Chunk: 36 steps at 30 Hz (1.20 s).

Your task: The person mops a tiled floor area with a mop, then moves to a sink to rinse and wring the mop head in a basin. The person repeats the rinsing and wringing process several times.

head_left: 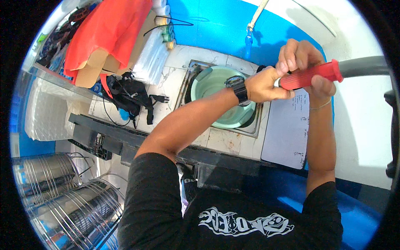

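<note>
A red rubber grip (309, 75) on a thick grey-black bar runs in from the right edge. My left hand (266, 85), with a black watch on its wrist, is closed at the grip's inner end; some of its fingers are hidden. My right hand (306, 62) holds the grip, fingers curled above it and thumb side beneath. Below my hands are a pale green plastic basin (225, 118) in a metal sink (255, 131) and a white sheet with handwriting (283, 133).
A tiled counter (204, 141) holds a black strap bag (131, 96), cardboard (93, 71), a red sheet (104, 29) and plastic rolls (150, 62). A tap (249, 33) hangs behind the basin. Metal cages (75, 208) stand lower left; a white wall (358, 121) is at right.
</note>
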{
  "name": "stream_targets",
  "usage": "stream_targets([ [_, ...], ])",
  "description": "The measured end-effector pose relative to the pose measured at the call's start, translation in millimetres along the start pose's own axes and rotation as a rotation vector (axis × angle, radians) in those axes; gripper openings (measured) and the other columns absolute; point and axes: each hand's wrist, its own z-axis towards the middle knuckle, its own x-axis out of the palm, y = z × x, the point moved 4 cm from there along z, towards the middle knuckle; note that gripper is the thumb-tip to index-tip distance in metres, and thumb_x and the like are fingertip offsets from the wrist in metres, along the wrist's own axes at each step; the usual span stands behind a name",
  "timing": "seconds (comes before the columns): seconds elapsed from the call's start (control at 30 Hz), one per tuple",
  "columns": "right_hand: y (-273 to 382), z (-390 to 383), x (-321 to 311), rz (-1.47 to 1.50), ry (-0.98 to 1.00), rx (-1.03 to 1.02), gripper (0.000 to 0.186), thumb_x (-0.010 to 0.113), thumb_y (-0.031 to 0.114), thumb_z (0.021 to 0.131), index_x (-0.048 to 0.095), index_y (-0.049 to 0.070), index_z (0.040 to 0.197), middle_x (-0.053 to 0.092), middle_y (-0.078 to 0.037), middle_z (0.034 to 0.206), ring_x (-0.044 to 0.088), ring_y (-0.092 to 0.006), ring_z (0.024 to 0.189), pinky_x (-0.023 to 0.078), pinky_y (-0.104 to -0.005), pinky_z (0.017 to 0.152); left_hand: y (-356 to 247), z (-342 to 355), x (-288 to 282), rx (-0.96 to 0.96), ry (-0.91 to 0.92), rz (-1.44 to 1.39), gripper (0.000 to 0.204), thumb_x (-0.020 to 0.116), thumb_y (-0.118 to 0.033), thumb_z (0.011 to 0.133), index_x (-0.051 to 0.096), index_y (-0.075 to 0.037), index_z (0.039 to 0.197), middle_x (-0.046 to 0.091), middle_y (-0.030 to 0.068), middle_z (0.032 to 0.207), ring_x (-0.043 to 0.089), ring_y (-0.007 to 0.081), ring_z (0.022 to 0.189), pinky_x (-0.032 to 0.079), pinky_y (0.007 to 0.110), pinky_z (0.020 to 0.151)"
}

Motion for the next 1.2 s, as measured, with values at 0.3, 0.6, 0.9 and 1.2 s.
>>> stream_targets([
  [0.3,-27.7,-22.3,21.6,0.055,-0.426,0.043,0.028,0.059,0.010,0.095,0.045,0.011,0.071,0.043,-0.001,0.058,0.041,-0.0128,0.050,0.037,-0.0303,0.051,15.4,-24.6,-4.8,-0.195,-0.086,0.022,0.022,0.081,-0.023,0.078,0.072,-0.007,0.090,0.072,0.0114,0.073,0.072,0.0236,0.065,0.056,0.037,0.063],
  [0.6,-24.2,-28.3,36.3,-0.052,-0.602,-0.084,0.032,0.056,0.015,0.097,0.041,0.015,0.068,0.043,-0.001,0.058,0.044,-0.0125,0.053,0.041,-0.0296,0.055,8.1,-35.7,5.5,-0.069,-0.494,0.430,0.027,0.085,-0.030,0.072,0.066,-0.012,0.081,0.070,0.0140,0.073,0.070,0.0379,0.069,0.056,0.046,0.061],
  [0.9,-24.4,-25.9,46.6,-0.100,-0.835,-0.162,0.028,0.056,0.011,0.094,0.044,0.015,0.069,0.043,-0.002,0.057,0.042,-0.0135,0.051,0.038,-0.0292,0.050,4.3,-38.2,9.4,-0.074,-0.602,0.543,0.027,0.084,-0.029,0.072,0.065,-0.013,0.083,0.069,0.0122,0.071,0.069,0.0361,0.067,0.055,0.045,0.058],
  [1.2,-27.2,-26.3,42.3,-0.093,-0.953,-0.193,0.027,0.059,0.007,0.094,0.046,0.012,0.071,0.043,-0.001,0.058,0.041,-0.0130,0.050,0.038,-0.0286,0.048,5.3,-35.9,9.6,-0.004,-0.667,0.572,0.022,0.082,-0.025,0.075,0.065,-0.013,0.082,0.069,0.0127,0.073,0.069,0.0364,0.067,0.055,0.045,0.057],
])
